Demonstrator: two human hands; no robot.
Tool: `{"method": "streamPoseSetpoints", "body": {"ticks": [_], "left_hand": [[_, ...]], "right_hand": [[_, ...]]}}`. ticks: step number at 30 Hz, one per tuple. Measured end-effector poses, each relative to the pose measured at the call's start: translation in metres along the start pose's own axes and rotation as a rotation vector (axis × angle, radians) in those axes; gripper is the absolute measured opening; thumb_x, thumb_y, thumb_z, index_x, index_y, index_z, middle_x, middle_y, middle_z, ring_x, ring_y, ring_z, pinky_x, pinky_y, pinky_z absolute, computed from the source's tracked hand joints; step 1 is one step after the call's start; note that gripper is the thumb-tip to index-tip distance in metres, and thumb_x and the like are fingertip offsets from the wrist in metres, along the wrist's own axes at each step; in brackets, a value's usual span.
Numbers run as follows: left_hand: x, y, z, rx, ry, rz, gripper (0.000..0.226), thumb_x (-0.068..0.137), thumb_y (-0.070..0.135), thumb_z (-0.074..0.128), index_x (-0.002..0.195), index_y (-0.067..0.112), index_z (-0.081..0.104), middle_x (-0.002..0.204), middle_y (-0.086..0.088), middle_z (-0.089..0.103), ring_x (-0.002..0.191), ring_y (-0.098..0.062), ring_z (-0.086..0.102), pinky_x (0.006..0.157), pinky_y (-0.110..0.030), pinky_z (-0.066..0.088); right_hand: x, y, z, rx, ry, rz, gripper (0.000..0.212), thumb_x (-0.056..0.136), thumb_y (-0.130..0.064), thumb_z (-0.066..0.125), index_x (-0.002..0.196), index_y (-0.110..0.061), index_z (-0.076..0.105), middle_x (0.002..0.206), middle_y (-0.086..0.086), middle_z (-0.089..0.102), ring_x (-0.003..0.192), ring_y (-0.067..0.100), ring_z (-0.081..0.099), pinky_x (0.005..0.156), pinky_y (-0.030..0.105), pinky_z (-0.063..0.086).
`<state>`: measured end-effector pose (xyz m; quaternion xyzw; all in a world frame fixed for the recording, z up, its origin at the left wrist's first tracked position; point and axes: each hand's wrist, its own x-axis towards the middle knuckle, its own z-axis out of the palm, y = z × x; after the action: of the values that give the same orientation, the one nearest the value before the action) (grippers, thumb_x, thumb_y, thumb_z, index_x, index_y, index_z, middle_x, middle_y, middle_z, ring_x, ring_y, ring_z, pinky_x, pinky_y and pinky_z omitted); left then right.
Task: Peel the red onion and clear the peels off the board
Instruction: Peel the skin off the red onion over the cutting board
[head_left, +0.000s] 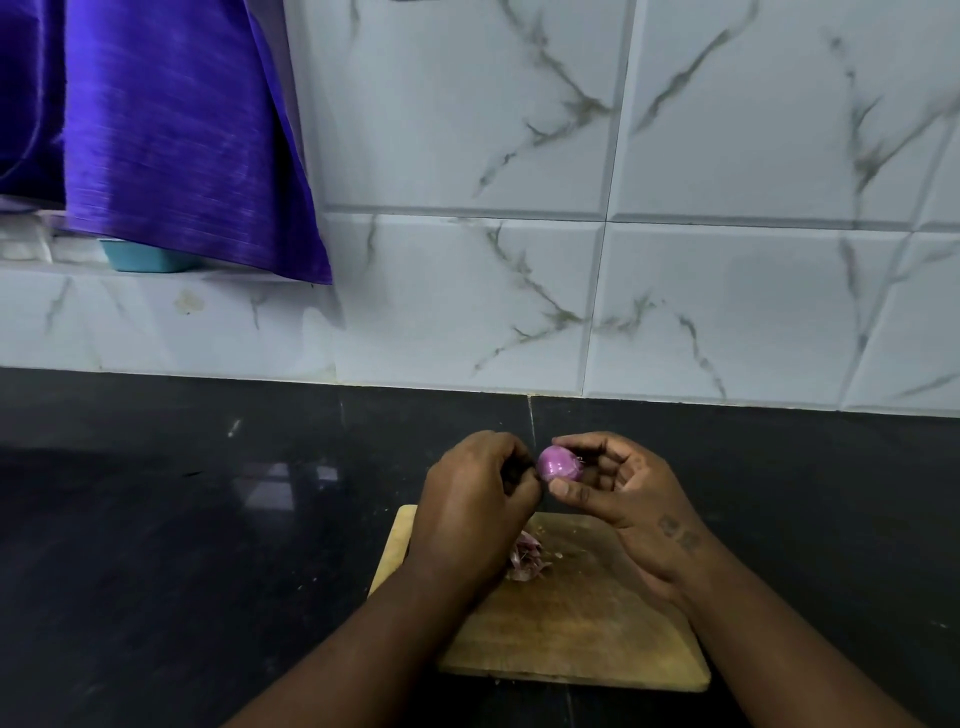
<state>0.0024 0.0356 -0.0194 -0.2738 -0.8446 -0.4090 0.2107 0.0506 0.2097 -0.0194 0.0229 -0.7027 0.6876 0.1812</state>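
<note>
A small red onion (558, 462), glossy and purple, is held above the far edge of the wooden cutting board (571, 623). My right hand (628, 493) grips it between thumb and fingertips. My left hand (475, 504) is curled beside the onion, fingertips pinched at its left side; what they pinch is hidden. A small heap of pale purple peels (527, 558) lies on the board below my hands, partly hidden by my left wrist.
The board rests on a black stone counter (182, 519) that runs back to a white marbled tile wall (675, 286). A purple cloth (171, 130) hangs at the upper left over a ledge holding a blue bowl (137, 258).
</note>
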Motion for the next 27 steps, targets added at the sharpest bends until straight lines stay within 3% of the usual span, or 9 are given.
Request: {"method": "streamPoseSetpoints", "body": {"ticks": [4, 8, 12, 15, 20, 23, 27], "left_hand": [[0.002, -0.004, 0.003, -0.11, 0.042, -0.149, 0.016, 0.102, 0.023, 0.062, 0.086, 0.027, 0.064, 0.079, 0.009, 0.063, 0.073, -0.008, 0.059, 0.06, -0.025, 0.042], [0.002, -0.007, 0.002, -0.25, 0.046, -0.181, 0.028, 0.109, 0.033, 0.05, 0.092, 0.026, 0.071, 0.079, 0.008, 0.07, 0.075, -0.006, 0.067, 0.064, -0.03, 0.053], [0.0, -0.003, 0.006, -0.441, -0.066, -0.166, 0.01, 0.103, 0.027, 0.066, 0.104, 0.033, 0.074, 0.092, 0.012, 0.076, 0.086, -0.005, 0.072, 0.077, -0.035, 0.064], [0.0, -0.004, 0.007, -0.496, -0.038, -0.156, 0.009, 0.096, 0.016, 0.075, 0.095, 0.025, 0.077, 0.088, 0.005, 0.077, 0.084, -0.01, 0.073, 0.077, -0.037, 0.064], [0.005, -0.004, 0.0, -0.638, -0.038, -0.166, 0.01, 0.094, 0.001, 0.074, 0.085, 0.005, 0.075, 0.076, -0.005, 0.074, 0.071, -0.007, 0.067, 0.064, -0.019, 0.055], [0.006, -0.002, -0.002, -0.656, -0.055, -0.175, 0.011, 0.095, -0.002, 0.069, 0.085, 0.001, 0.073, 0.075, -0.012, 0.07, 0.067, -0.006, 0.062, 0.06, -0.015, 0.051], [0.011, -0.006, -0.01, -0.543, 0.056, -0.249, 0.022, 0.101, 0.012, 0.065, 0.082, 0.004, 0.073, 0.071, -0.002, 0.07, 0.064, -0.008, 0.062, 0.058, -0.018, 0.049]], "right_hand": [[0.002, 0.002, -0.002, 0.126, -0.045, -0.008, 0.053, 0.07, -0.004, 0.084, 0.121, -0.012, 0.072, 0.118, 0.01, 0.078, 0.114, 0.028, 0.072, 0.093, 0.031, 0.059], [0.004, 0.004, -0.004, 0.148, -0.037, -0.022, 0.056, 0.07, -0.002, 0.082, 0.123, -0.014, 0.071, 0.121, 0.009, 0.077, 0.116, 0.027, 0.072, 0.093, 0.03, 0.059], [0.006, 0.007, -0.005, 0.146, -0.031, -0.03, 0.055, 0.069, -0.004, 0.084, 0.121, -0.018, 0.073, 0.123, 0.008, 0.076, 0.115, 0.024, 0.072, 0.086, 0.028, 0.059], [0.006, 0.008, -0.005, 0.129, -0.048, -0.043, 0.054, 0.07, -0.002, 0.083, 0.12, -0.017, 0.073, 0.123, 0.008, 0.076, 0.114, 0.024, 0.072, 0.085, 0.027, 0.059], [0.004, 0.009, -0.007, 0.093, -0.084, -0.053, 0.055, 0.07, -0.002, 0.084, 0.123, -0.016, 0.072, 0.123, 0.009, 0.075, 0.115, 0.024, 0.072, 0.088, 0.027, 0.058], [0.001, 0.007, -0.006, 0.007, -0.131, -0.027, 0.058, 0.07, -0.003, 0.086, 0.125, -0.016, 0.073, 0.123, 0.008, 0.076, 0.115, 0.024, 0.073, 0.096, 0.036, 0.058], [-0.001, 0.009, -0.004, -0.03, -0.089, 0.006, 0.048, 0.072, -0.017, 0.086, 0.119, -0.013, 0.076, 0.116, 0.008, 0.08, 0.113, 0.026, 0.074, 0.097, 0.04, 0.058]]}}
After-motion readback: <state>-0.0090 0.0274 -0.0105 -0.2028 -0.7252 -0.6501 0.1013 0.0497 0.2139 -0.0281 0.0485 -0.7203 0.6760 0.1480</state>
